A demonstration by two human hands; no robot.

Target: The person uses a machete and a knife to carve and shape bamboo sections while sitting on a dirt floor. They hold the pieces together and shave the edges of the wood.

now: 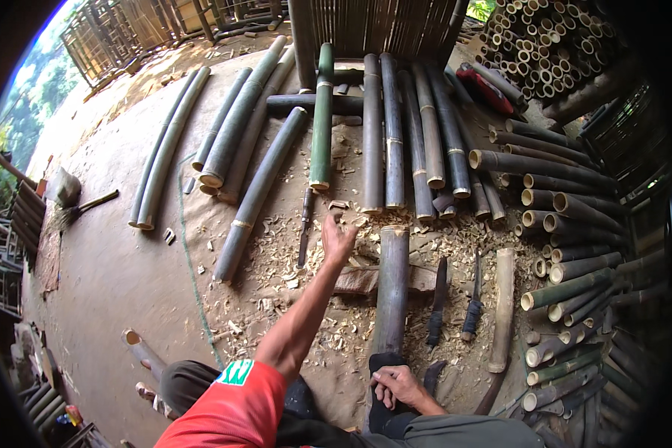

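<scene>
My left hand [339, 240] reaches forward over the shavings, fingers partly spread, holding nothing I can see. Just past its fingertips lies a small curved brown bamboo piece [340, 204]. Left of that hand is a long narrow tool with a dark blade [304, 228]. My right hand [399, 387] rests with curled fingers on my dark-clad leg; nothing shows in it. A thick bamboo section [393, 291] runs away from my legs across a wooden block [351, 281]. To its right lie a broad knife [437, 302] and a second knife with a wrapped handle [473, 302].
Bamboo poles lie in rows ahead, among them a green one [322, 119]. A pale bamboo length [503, 310] lies right of the knives. Stacked bamboo [575, 224] fills the right side. Shavings [455, 239] cover the ground; a hammer-like tool [97, 201] lies far left.
</scene>
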